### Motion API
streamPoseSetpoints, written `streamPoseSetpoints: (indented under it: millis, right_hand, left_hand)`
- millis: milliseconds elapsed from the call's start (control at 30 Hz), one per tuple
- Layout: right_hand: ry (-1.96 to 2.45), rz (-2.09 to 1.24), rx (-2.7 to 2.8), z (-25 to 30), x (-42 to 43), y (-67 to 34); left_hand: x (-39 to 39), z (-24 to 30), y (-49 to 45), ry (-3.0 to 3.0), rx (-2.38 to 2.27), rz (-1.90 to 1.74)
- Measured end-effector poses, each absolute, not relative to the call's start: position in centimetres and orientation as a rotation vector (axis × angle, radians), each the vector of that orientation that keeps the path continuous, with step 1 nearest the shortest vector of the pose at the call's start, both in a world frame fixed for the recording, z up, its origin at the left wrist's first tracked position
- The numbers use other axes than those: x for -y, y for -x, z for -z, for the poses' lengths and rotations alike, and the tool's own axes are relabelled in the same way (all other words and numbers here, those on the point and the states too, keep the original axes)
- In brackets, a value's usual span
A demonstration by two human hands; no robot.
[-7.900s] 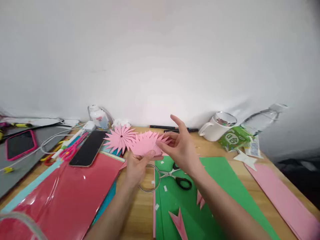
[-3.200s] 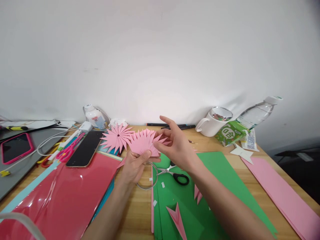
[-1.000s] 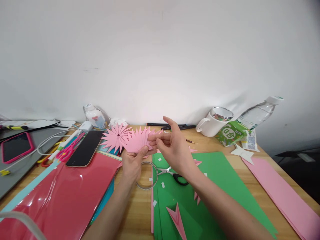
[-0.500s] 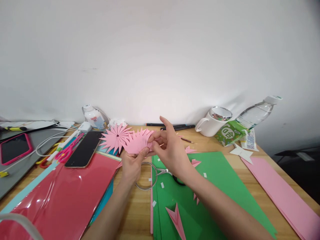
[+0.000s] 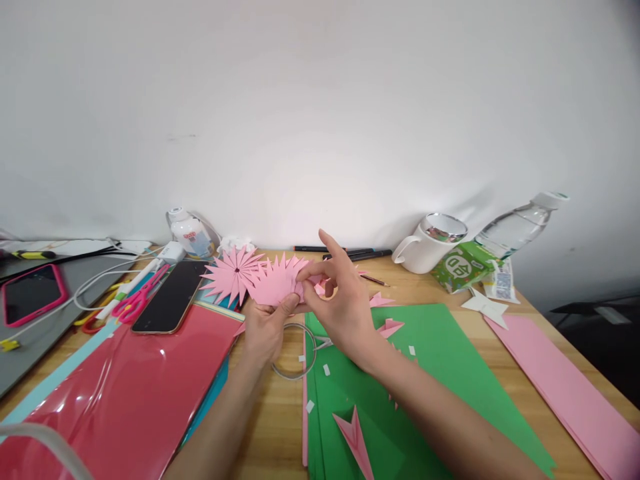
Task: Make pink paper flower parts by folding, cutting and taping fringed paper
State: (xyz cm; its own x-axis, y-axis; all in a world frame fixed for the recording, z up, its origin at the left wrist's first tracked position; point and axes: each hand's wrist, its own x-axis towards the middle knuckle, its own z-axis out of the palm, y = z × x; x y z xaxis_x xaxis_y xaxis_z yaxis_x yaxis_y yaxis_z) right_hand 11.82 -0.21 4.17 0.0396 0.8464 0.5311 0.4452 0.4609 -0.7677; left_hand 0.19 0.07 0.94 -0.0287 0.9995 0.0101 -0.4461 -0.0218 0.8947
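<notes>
Held piece: a pink spiked paper piece [image 5: 274, 285], a fan of pointed tips, is held up just above the table's middle, in front of both hands.
Left grip: the left hand [image 5: 265, 330] pinches the piece's lower edge, with the thumb pressed on the near face and the fingers hidden behind it.
Right grip: the right hand [image 5: 340, 310] pinches the piece's right edge with thumb and fingertips, while the index finger sticks up free.
Just beside: a finished pink flower [image 5: 231, 272] lies on the table to the left of the held piece; their tips overlap in the view, so I cannot tell whether they touch.
Under the hands: a thin clear ring [image 5: 295, 378] lies on the bare wooden table [image 5: 280, 427], and its right side overlaps the edge of a green sheet [image 5: 440, 373].
On the green sheet: folded pink petals, one near the right wrist [image 5: 390, 327] and one at the near edge [image 5: 353, 430].
Left side: a glossy red sheet [image 5: 125, 393] with a black phone [image 5: 170, 297] at its far end, and pink scissors [image 5: 137, 300] beside that.
Far right: a white mug [image 5: 430, 250], a green packet [image 5: 463, 267] and a tilted water bottle [image 5: 515, 227].
Right edge: a long pink sheet [image 5: 565, 387], well apart from the hands.
</notes>
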Motion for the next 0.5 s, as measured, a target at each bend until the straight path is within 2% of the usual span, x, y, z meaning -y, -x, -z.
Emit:
streamPoseSetpoints:
  millis: [500]
  right_hand:
    - [1.200,-0.341,1.505,-3.99,0.47,-11.34]
  left_hand:
    - [-0.23,-0.28,-0.23,-0.880,-0.872,-1.410]
